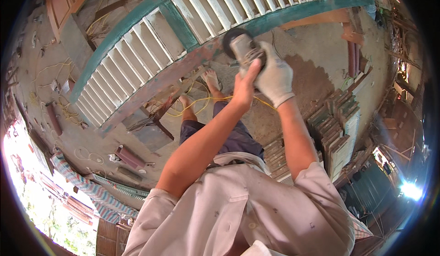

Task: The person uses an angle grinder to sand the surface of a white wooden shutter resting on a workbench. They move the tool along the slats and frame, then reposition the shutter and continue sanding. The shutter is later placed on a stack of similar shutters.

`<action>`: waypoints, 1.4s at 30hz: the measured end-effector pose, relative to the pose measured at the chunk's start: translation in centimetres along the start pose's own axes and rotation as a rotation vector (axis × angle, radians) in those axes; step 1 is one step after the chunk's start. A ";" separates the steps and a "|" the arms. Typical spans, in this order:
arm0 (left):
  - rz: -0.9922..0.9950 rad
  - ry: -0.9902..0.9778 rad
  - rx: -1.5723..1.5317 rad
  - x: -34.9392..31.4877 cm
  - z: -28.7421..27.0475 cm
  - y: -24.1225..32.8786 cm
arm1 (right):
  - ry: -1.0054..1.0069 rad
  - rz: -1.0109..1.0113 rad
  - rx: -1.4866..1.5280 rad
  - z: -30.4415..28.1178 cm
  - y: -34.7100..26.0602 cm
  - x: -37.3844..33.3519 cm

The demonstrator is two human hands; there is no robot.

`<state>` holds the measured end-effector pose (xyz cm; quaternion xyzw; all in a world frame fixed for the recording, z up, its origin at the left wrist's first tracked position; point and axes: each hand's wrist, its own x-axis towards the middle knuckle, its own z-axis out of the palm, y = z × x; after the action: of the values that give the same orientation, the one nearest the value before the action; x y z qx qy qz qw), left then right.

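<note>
An angle grinder [244, 46] with a dark round disc is in both my hands, a little blurred. My bare left hand [245, 85] wraps round its near side. My right hand [275, 76], in a pale work glove, grips its body from the right. The disc overlaps the near rail of a long louvred shutter [178, 25] with a worn green frame and white slats. Along this rail, much paint is gone and reddish-brown wood shows left of the disc. Whether the disc touches the rail I cannot tell.
A yellow cord [201, 101] runs past my bare feet. Stacked wooden shutter panels [332, 127] stand at the right. On the floor to the left lie a grey board [149, 130], a reddish-brown wooden block [129, 157] and loose cords. A striped cloth [85, 187] hangs at lower left.
</note>
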<state>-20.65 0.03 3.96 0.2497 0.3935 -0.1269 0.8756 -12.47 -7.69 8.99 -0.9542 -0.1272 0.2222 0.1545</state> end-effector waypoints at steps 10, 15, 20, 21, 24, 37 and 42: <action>0.147 0.033 -0.163 -5.5 -8.1 -0.6 | -0.213 -0.128 0.047 3.6 -6.1 -3.2; 0.134 -0.019 0.034 1.2 -1.1 -2.0 | -0.056 0.001 -0.001 -0.2 0.3 0.2; -0.096 -0.102 0.175 4.8 7.0 0.4 | 0.111 0.118 -0.004 -4.1 5.5 3.5; -0.118 -0.107 0.200 5.2 7.5 0.5 | 0.119 0.121 0.010 -4.5 5.8 3.8; -0.104 -0.063 0.091 3.7 6.7 0.6 | 0.101 0.073 -0.015 -3.5 5.3 3.1; -0.039 -0.074 0.076 3.4 2.9 -2.2 | 0.001 0.024 0.027 -2.4 4.3 1.6; -0.175 -0.227 0.159 6.9 11.7 -1.5 | 0.143 0.155 -0.007 -7.8 10.3 5.0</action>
<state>-9.46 -7.66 4.88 0.2669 0.3009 -0.2608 0.8776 -2.75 -17.42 10.09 -0.9752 -0.0422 0.1645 0.1420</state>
